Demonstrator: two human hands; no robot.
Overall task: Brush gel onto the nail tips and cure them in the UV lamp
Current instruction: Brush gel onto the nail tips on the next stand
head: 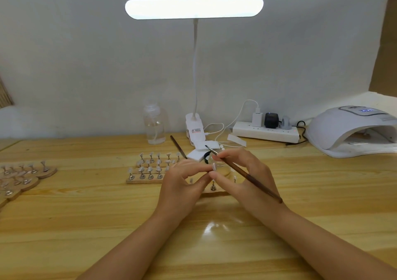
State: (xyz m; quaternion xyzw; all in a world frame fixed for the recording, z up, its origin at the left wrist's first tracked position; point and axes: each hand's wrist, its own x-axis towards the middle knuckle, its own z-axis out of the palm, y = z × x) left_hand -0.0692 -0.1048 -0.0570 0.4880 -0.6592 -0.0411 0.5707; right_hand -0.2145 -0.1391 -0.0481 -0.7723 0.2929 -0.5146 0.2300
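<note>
- I see a pale grey wall (pixel 86 54) behind a glossy wooden worktop (pixel 86 226).
- A lit desk lamp (pixel 194 7) is clipped at the worktop's back edge.
- The white UV lamp (pixel 352 133) sits far right, beside a power strip (pixel 265 132).
- A clear bottle (pixel 154 125) stands left of the lamp clip.
- Wooden stands of nail tips (pixel 148 169) lie mid-worktop; more at left (pixel 23 176).
- My left hand (pixel 182 183) pinches one nail tip (pixel 214 167) in its grip.
- My right hand (pixel 247 176) pinches a brown brush (pixel 242 173), bristles pointing away.
</note>
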